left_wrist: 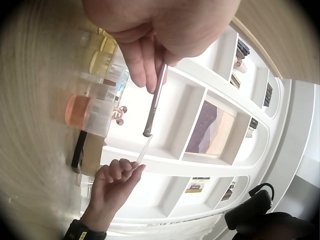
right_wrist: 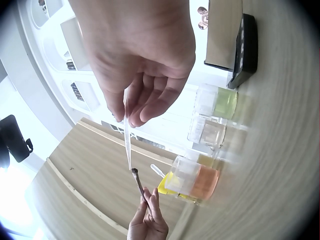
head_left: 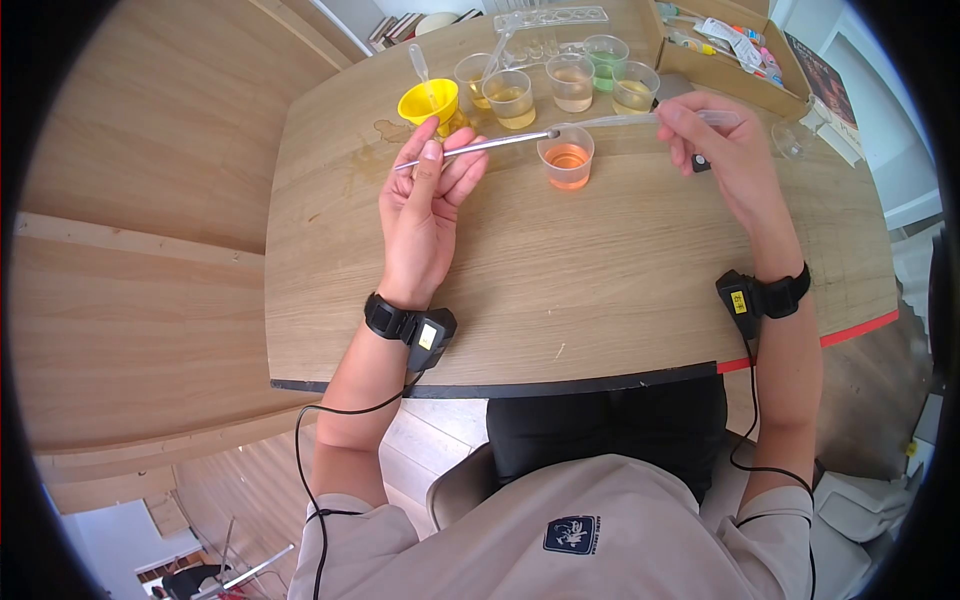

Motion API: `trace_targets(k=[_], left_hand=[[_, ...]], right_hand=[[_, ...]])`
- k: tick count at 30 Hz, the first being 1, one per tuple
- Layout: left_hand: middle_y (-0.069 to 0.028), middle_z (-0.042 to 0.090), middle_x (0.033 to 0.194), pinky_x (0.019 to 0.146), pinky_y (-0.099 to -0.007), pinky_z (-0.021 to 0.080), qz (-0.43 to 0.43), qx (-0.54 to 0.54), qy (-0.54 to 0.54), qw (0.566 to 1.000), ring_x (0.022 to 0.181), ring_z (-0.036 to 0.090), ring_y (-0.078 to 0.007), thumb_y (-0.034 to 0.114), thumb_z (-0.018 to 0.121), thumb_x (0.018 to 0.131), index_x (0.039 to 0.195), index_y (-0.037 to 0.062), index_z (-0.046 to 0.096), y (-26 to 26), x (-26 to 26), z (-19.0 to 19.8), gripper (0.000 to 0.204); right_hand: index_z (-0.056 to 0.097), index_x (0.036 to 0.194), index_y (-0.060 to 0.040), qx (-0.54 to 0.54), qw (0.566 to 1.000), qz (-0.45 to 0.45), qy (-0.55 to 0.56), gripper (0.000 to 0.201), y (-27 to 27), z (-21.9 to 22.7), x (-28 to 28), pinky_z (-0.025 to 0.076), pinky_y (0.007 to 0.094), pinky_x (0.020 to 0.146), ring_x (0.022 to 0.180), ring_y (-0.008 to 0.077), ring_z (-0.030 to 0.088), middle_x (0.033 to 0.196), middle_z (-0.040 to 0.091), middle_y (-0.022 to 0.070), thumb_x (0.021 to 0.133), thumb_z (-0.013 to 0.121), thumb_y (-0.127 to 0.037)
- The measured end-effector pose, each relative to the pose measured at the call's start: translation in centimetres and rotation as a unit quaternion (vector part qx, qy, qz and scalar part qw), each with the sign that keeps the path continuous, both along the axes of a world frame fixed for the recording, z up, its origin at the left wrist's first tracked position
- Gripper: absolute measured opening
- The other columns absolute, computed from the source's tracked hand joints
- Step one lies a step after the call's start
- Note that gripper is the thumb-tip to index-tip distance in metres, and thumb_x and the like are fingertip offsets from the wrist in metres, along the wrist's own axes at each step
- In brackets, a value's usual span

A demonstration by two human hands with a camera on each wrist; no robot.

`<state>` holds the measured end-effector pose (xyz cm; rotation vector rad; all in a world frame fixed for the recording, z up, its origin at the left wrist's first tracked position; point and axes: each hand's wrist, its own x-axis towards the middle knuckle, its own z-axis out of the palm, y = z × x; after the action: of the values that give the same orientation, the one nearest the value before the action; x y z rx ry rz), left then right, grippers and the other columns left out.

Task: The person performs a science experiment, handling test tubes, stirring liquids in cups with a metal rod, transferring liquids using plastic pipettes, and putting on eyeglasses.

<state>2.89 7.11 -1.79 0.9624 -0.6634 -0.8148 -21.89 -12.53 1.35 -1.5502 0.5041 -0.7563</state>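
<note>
My left hand (head_left: 425, 215) pinches a thin metal rod (head_left: 490, 145) between thumb and fingers, its small dark tip pointing right. My right hand (head_left: 725, 150) pinches a clear plastic pipette (head_left: 625, 120), whose narrow end points left at that tip. In the right wrist view the pipette (right_wrist: 128, 145) ends right by the tip of the rod (right_wrist: 139, 182); whether they touch I cannot tell. Both are held up above the table, close to a clear cup of orange liquid (head_left: 567, 160). The left wrist view shows the rod (left_wrist: 156, 105) slanting down from the fingers.
Behind stand several cups with yellowish, clear and green liquid (head_left: 605, 62), and a yellow cup (head_left: 428, 102) with a pipette in it. A clear rack (head_left: 550, 17) lies at the back, a cardboard box (head_left: 735, 85) at the back right. Wet marks spot the table (head_left: 340, 270).
</note>
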Motion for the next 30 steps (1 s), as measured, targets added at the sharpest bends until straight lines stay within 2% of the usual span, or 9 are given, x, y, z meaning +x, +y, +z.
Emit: trace_targets(k=[8, 14, 16, 19, 30], left_hand=[[-0.0193, 0.062, 0.131, 0.105, -0.0346, 0.054, 0.003, 0.003, 0.003, 1.000, 0.117, 0.066, -0.0238, 0.022, 0.050, 0.107, 0.146, -0.0031, 0.040, -0.01, 0.01, 0.03, 0.048], [-0.0191, 0.065, 0.128, 0.103, -0.0340, 0.056, 0.031, -0.013, -0.002, 0.999, 0.115, 0.067, -0.0248, 0.023, 0.051, 0.107, 0.145, -0.0031, 0.042, -0.06, 0.27, -0.13, 0.047], [-0.0212, 0.066, 0.124, 0.098, -0.0352, 0.058, 0.042, -0.020, 0.012, 0.999, 0.108, 0.070, -0.0240, 0.022, 0.054, 0.106, 0.142, -0.0026, 0.045, -0.08, 0.29, -0.13, 0.045], [-0.0214, 0.066, 0.124, 0.098, -0.0350, 0.059, 0.047, -0.019, 0.003, 0.999, 0.108, 0.070, -0.0238, 0.022, 0.054, 0.106, 0.141, -0.0027, 0.046, -0.10, 0.22, -0.08, 0.044], [-0.0218, 0.066, 0.123, 0.097, -0.0358, 0.059, 0.056, -0.011, -0.001, 0.998, 0.107, 0.070, -0.0249, 0.024, 0.054, 0.106, 0.140, -0.0030, 0.047, -0.02, 0.14, 0.04, 0.044]], right_hand=[[0.075, 0.100, -0.0019, 0.002, 1.000, 0.000, -0.003, 0.022, -0.11, -0.05, -0.03, 0.046, 0.0220, 0.056, 0.065, 0.0068, 0.059, 0.081, 0.069, 0.0039, 0.093, 0.073, -0.023], [0.073, 0.090, -0.0036, 0.005, 1.000, -0.023, 0.006, 0.026, -0.29, 0.00, 0.08, 0.044, 0.0219, 0.056, 0.065, 0.0065, 0.058, 0.076, 0.066, 0.0015, 0.093, 0.073, -0.030], [0.071, 0.084, -0.0048, -0.003, 0.998, -0.028, 0.048, 0.030, -0.51, -0.26, 0.16, 0.043, 0.0217, 0.056, 0.064, 0.0061, 0.058, 0.073, 0.063, -0.0004, 0.092, 0.074, -0.034], [0.070, 0.082, -0.0052, 0.002, 0.999, -0.041, 0.021, 0.031, -0.38, -0.26, 0.19, 0.043, 0.0216, 0.057, 0.063, 0.0059, 0.057, 0.072, 0.062, -0.0012, 0.092, 0.074, -0.034], [0.071, 0.084, -0.0057, 0.005, 0.998, -0.047, 0.048, 0.028, -0.45, 0.04, 0.15, 0.043, 0.0216, 0.057, 0.064, 0.0054, 0.056, 0.073, 0.062, -0.0020, 0.093, 0.073, -0.032]])
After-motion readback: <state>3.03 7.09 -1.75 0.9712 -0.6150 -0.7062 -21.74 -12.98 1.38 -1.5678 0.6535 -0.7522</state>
